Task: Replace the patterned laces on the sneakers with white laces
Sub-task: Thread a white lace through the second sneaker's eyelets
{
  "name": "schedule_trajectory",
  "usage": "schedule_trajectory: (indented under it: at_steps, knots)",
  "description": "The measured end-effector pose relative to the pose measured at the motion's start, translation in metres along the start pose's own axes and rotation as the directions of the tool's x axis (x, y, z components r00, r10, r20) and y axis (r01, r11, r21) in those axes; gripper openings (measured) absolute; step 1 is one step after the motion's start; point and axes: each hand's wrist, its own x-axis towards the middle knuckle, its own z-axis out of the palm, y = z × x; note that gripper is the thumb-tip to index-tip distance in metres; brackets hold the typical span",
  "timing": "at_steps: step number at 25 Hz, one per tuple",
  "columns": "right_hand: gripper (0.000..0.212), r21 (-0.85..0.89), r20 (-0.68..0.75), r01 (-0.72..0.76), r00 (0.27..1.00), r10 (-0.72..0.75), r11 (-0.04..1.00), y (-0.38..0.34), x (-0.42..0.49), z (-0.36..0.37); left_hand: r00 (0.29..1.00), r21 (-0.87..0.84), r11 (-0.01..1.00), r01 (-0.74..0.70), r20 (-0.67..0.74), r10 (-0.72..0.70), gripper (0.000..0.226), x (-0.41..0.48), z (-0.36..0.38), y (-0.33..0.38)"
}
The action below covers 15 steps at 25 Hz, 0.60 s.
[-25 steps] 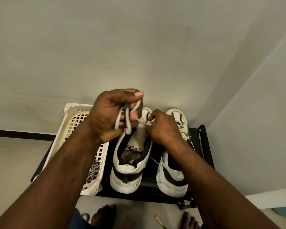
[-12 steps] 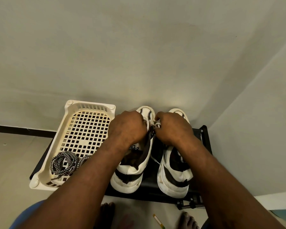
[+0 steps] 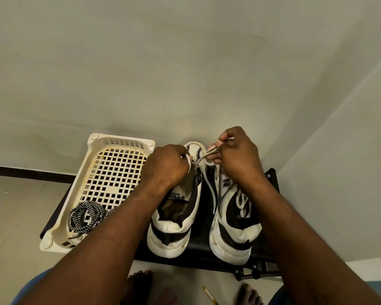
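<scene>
A cream basket [image 3: 93, 138] holding the patterned laces [image 3: 84, 216] sits beside the sneakers [image 3: 174, 238] on a black stand [image 3: 205, 256]. Our left hand [image 3: 167, 168] and right hand [image 3: 238, 155], fingers curled, each pinch the white lace [image 3: 204, 156] above the sneakers.

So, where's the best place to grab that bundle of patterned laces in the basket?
Probably the middle of the laces, where the coils overlap, coming straight down from above: they lie flat in the near corner of the basket, whose walls block the sides.
</scene>
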Motion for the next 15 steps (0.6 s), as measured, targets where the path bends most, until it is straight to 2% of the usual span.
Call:
schedule_trajectory:
  at_steps: [1, 2, 4, 6, 8, 9, 10, 12, 13, 15]
  knots:
    - [0.011, 0.250, -0.006, -0.037, 0.999, 0.040, 0.967, -0.005, -0.001, -0.002, 1.000, 0.000, 1.000, -0.012, -0.001, 0.012, 0.025, 0.000, 0.000, 0.001]
    - [0.010, 0.410, -0.024, -0.041, 0.998, 0.055, 0.911, -0.011, -0.002, -0.005, 1.000, -0.004, 1.000, -0.027, -0.001, 0.027, 0.024, -0.001, 0.000, 0.002]
    - [0.005, 0.486, -0.085, 0.006, 0.996, 0.041, 0.874, -0.017, -0.005, -0.008, 0.999, -0.015, 0.999, -0.048, -0.002, 0.048, 0.024, -0.002, 0.000, 0.004]
    - [0.013, 0.446, -0.085, 0.053, 0.996, -0.017, 0.893, -0.016, -0.005, -0.011, 0.999, -0.028, 0.999, -0.040, -0.003, 0.040, 0.024, -0.003, -0.001, 0.004]
    - [0.036, 0.281, -0.027, 0.093, 0.996, -0.089, 0.955, -0.013, -0.007, -0.013, 1.000, -0.044, 0.999, -0.023, 0.004, 0.024, 0.024, -0.003, -0.001, 0.003]
    - [0.042, 0.105, 0.002, 0.124, 0.992, -0.125, 0.987, -0.010, -0.008, -0.012, 1.000, -0.062, 0.998, -0.016, 0.014, 0.017, 0.024, -0.002, -0.001, 0.003]
    - [0.040, -0.118, 0.033, 0.167, 0.986, -0.164, 0.979, -0.006, -0.008, -0.010, 1.000, -0.082, 0.997, -0.008, 0.020, 0.010, 0.023, -0.002, -0.001, 0.003]
    - [0.022, -0.474, 0.138, 0.245, 0.969, -0.203, 0.846, 0.001, -0.008, 0.000, 0.999, -0.121, 0.992, 0.019, 0.031, -0.016, 0.021, -0.001, -0.001, 0.005]
    - [0.020, -0.544, 0.210, 0.270, 0.960, -0.183, 0.795, 0.002, -0.010, 0.005, 0.999, -0.144, 0.989, 0.035, 0.044, -0.029, 0.020, -0.001, -0.001, 0.005]
    - [0.027, -0.576, 0.327, 0.284, 0.939, -0.102, 0.766, 0.005, -0.014, 0.015, 0.996, -0.205, 0.976, 0.075, 0.073, -0.061, 0.020, 0.000, -0.004, 0.005]
